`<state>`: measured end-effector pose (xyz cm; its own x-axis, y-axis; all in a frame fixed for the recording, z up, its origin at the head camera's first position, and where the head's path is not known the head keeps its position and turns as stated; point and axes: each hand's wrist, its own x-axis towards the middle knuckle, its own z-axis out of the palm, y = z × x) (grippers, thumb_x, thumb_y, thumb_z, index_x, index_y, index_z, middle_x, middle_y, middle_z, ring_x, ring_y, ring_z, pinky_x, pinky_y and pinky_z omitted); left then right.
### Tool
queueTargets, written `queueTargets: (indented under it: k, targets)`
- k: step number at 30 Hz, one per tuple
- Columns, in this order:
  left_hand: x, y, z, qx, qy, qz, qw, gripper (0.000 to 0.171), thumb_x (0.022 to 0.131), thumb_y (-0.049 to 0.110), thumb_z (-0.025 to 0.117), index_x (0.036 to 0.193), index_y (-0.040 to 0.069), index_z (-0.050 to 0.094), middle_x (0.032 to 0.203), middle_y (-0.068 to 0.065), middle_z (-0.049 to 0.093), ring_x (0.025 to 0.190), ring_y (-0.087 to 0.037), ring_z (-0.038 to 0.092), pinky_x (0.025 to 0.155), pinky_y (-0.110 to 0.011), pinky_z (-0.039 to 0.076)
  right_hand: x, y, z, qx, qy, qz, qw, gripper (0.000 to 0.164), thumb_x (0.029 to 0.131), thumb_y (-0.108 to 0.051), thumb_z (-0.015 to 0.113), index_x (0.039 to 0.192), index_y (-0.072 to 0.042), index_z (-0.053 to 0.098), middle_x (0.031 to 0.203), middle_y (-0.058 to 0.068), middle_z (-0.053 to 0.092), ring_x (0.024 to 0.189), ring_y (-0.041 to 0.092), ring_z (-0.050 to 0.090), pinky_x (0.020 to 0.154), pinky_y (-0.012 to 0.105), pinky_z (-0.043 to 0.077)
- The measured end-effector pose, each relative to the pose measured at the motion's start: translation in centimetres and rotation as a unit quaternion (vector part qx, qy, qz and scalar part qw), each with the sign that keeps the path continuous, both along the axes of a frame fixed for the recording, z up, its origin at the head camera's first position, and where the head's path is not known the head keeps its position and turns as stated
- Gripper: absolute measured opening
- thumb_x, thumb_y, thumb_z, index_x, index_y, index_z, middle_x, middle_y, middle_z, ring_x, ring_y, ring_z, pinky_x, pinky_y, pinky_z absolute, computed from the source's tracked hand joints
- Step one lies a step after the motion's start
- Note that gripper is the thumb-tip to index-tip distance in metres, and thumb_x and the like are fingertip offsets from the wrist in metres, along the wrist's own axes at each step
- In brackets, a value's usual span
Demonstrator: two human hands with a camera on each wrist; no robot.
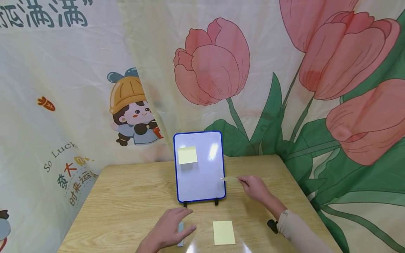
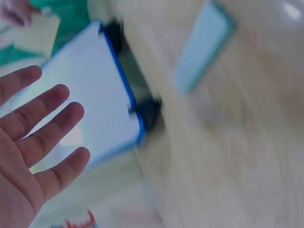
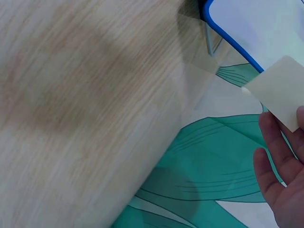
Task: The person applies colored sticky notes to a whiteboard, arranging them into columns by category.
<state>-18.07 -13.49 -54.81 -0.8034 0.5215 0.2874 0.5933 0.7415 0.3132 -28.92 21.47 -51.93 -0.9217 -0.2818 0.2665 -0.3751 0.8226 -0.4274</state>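
A small whiteboard (image 1: 205,182) with a blue frame stands upright on black feet. One pale yellow sticky note (image 1: 187,155) is stuck to its upper left. My right hand (image 1: 255,189) pinches another yellow sticky note (image 3: 280,90) by its edge, at the board's right side; its far corner overlaps the frame in the head view. My left hand (image 1: 169,228) hovers in front of the board with its fingers spread, holding nothing. Below that hand lies a light blue bar-shaped object (image 2: 204,47), partly hidden by it in the head view.
A pad or sheet of yellow sticky notes (image 1: 224,232) lies on the wooden table (image 1: 136,196) in front of the board. Beside the right sleeve is a small black object (image 1: 272,226). A printed curtain (image 1: 253,123) with tulips hangs behind the table.
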Motion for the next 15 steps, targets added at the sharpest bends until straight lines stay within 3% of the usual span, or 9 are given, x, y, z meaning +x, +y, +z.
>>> queueTargets:
  k: [3,6,11,15]
  targets:
    - [-1.0,-2.0,0.3,0.018,0.006,0.053,0.9984,0.047,0.094,0.053,0.058,0.123,0.016,0.068,0.120,0.000,0.070,0.112,-0.022,0.065,0.092,-0.048,0.051,-0.1,-0.2,0.5,0.012,0.024,0.005,1.000,0.019,0.094,-0.007,0.065,0.110,-0.005,0.075,0.100,0.009,0.077,0.071,0.007,0.063,0.068,0.031,0.057]
    - [-2.0,-3.9,0.1,0.028,0.034,0.096,0.9944,0.045,0.092,0.050,0.062,0.121,0.015,0.069,0.118,-0.003,0.070,0.111,-0.025,0.065,0.091,-0.050,0.051,-0.3,-0.3,1.1,0.013,0.048,0.015,0.999,0.019,0.093,-0.006,0.066,0.109,-0.004,0.076,0.089,0.007,0.076,0.060,0.005,0.054,0.060,0.027,0.052]
    - [-3.3,-6.4,-0.2,0.029,0.084,0.151,0.9846,0.055,0.091,0.047,0.064,0.134,0.013,0.060,0.131,-0.017,0.061,0.121,-0.039,0.057,0.096,-0.062,0.042,-0.7,-0.7,1.7,0.024,0.116,0.028,0.993,0.016,0.090,-0.003,0.069,0.103,-0.004,0.077,0.089,0.008,0.077,0.073,0.016,0.071,0.069,0.036,0.059]
    - [-4.1,-7.4,-0.5,0.038,0.071,0.189,0.9786,0.069,0.092,0.049,0.060,0.150,0.016,0.042,0.151,-0.026,0.037,0.135,-0.048,0.037,0.103,-0.072,0.026,-0.9,-1.0,2.2,0.034,0.164,0.038,0.985,0.017,0.089,-0.002,0.070,0.104,-0.005,0.077,0.092,0.008,0.077,0.084,0.024,0.073,0.079,0.045,0.058]
